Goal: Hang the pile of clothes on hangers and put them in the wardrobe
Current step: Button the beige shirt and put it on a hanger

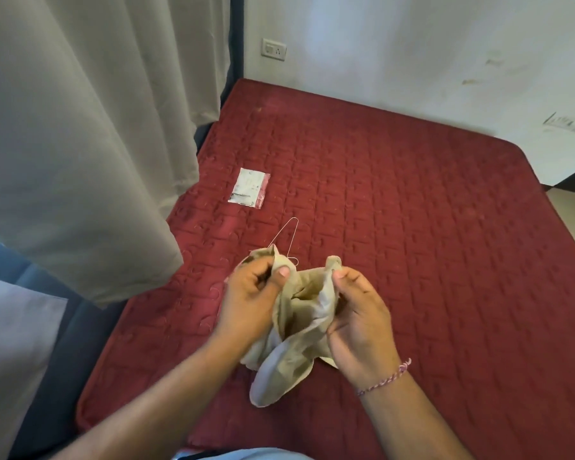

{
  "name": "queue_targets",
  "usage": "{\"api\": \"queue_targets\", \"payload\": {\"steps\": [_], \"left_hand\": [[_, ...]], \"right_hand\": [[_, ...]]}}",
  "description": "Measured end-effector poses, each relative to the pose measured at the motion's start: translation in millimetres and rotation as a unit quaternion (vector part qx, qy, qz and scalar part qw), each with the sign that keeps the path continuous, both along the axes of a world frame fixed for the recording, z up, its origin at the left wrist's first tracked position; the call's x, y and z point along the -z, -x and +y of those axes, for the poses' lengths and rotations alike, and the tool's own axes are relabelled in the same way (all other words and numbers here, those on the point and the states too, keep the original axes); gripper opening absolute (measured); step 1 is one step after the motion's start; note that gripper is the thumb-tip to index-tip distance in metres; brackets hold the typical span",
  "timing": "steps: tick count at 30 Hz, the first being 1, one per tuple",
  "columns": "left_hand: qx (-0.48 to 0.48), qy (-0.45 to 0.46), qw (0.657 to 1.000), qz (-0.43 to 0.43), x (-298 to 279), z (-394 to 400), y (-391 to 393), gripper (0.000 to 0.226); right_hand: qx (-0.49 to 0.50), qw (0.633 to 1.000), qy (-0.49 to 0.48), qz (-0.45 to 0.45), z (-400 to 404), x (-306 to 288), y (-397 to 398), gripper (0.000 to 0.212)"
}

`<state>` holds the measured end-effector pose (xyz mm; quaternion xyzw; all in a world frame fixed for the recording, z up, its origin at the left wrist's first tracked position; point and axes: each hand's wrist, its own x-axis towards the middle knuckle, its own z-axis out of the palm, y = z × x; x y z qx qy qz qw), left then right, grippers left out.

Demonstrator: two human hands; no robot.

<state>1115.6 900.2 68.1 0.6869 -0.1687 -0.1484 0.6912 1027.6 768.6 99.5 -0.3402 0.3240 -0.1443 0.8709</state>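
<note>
A crumpled beige garment hangs between my two hands above the red mattress. My left hand grips its upper left edge, thumb on top. My right hand pinches the upper right edge. A thin wire hanger lies on the mattress just beyond my left hand; its lower part is hidden behind the garment. The lower folds of the cloth droop toward the mattress.
A small white and red packet lies on the mattress further back. A grey curtain hangs at the left, over the mattress edge. White walls bound the far side, with a socket.
</note>
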Motion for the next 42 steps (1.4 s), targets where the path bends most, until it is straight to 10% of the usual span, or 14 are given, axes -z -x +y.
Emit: {"api": "queue_targets", "payload": {"steps": [2, 4, 7, 10, 15, 25, 33, 42], "left_hand": [[0.161, -0.033, 0.986, -0.021, -17, 13, -43, 0.01], [0.262, -0.273, 0.923, -0.071, -20, 16, -99, 0.011], [0.021, -0.575, 0.795, -0.193, -16, 14, -139, 0.022], [-0.062, -0.429, 0.879, -0.197, -25, -6, -110, 0.012], [-0.067, -0.205, 0.975, 0.056, -6, -41, -18, 0.017], [-0.124, 0.08, 0.961, 0.235, -26, -80, 69, 0.021], [-0.133, 0.051, 0.978, 0.151, -28, -84, 71, 0.004], [-0.137, 0.018, 0.979, 0.15, -22, -87, 66, 0.012]], "right_hand": [[-0.03, 0.995, 0.087, 0.031, -24, -8, 5, 0.007], [-0.031, 0.968, 0.209, 0.136, -53, -4, 5, 0.008], [0.028, 0.953, 0.194, 0.231, -84, 14, 8, 0.01], [0.013, 0.97, 0.138, 0.199, -86, 14, 9, 0.015], [-0.035, 0.993, 0.069, 0.088, -52, 11, 7, 0.006], [-0.076, 0.99, 0.118, 0.032, -56, 2, 22, 0.013], [-0.08, 0.985, 0.154, -0.006, -64, 1, 27, 0.017], [-0.04, 0.906, 0.422, -0.006, -67, 9, 29, 0.011]]}}
